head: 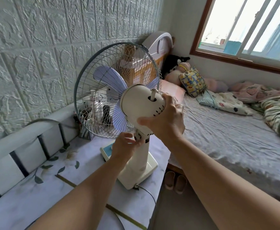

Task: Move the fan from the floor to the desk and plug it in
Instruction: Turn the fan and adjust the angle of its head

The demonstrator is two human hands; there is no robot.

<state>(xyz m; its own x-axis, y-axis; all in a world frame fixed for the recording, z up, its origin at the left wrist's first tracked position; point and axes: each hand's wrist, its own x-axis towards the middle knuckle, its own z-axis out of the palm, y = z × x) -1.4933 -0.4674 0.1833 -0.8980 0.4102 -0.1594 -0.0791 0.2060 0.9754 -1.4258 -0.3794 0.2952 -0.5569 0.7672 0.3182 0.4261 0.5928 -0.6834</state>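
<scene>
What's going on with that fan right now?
Right hand gripping motor housing. Left hand at fan neck. Base on desk. Cord trails off edge.

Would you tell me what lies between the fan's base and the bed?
In the head view, only the desk's bare edge, then a floor gap holding a pair of slippers, separates the fan's base from the bed.

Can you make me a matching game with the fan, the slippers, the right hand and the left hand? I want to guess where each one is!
Things:
1. fan
2. slippers
3. right hand
4. left hand

Places:
A. on the floor beside the bed
B. wrapped around the fan's motor housing
C. standing on the desk
D. at the fan's neck, under the motor

Pairs: 1-C, 2-A, 3-B, 4-D
</scene>
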